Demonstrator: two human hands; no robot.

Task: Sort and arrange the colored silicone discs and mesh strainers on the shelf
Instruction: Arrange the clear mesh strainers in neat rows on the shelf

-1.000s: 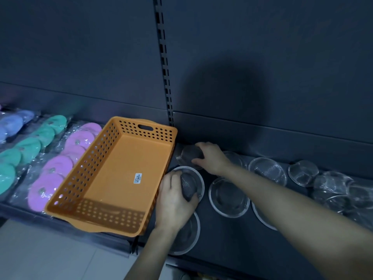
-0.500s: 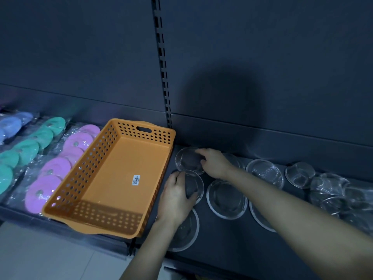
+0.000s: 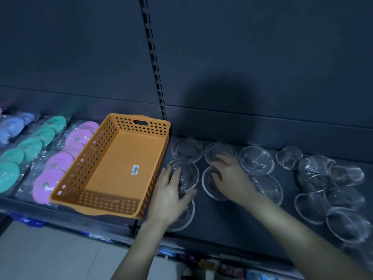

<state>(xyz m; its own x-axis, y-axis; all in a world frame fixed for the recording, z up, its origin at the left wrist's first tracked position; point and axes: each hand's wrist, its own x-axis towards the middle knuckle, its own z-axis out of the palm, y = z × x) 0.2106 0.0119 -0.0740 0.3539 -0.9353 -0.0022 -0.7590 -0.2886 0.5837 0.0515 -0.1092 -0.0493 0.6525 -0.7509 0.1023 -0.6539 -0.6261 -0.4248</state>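
Looking down on a dark grey shelf (image 3: 232, 225) backed by a dark panel (image 3: 262, 57) and slotted upright (image 3: 154, 63), I see my left hand (image 3: 171, 196) laid flat, fingers together, on a mesh strainer (image 3: 188, 174) just right of the orange basket (image 3: 139, 126). My right hand (image 3: 232, 178), fingers loosely spread, rests on the neighbouring strainer (image 3: 209, 188). More strainers (image 3: 331, 184) crowd the right end. Wrapped pink discs (image 3: 58, 164), green discs (image 3: 30, 146) and blue discs (image 3: 12, 126) lie left. Pale floor (image 3: 50, 253) shows below.

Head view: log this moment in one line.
left hand flat on basket-side strainer; right hand on neighbouring strainer; orange basket at left
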